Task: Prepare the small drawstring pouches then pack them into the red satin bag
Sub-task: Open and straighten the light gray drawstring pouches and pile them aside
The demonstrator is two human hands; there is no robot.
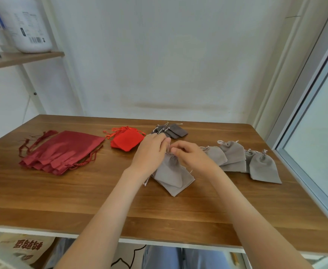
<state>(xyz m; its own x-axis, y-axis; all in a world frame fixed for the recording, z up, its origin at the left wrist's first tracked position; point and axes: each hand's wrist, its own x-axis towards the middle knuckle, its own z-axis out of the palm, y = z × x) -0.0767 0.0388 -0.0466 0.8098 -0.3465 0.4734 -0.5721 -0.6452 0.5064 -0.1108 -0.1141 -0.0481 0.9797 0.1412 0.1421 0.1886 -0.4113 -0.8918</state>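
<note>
A light grey drawstring pouch lies on top of a small pile of like pouches at the table's middle. My left hand and my right hand meet at its gathered neck, each pinching a pale drawstring. The neck is bunched between my fingers. Several cinched grey pouches lie in a row to the right. A stack of dark red satin bags lies flat at the left.
Bright red small pouches and dark grey pouches sit at the back of the wooden table. A shelf with a white tub stands at the upper left. A window frame borders the table's right edge.
</note>
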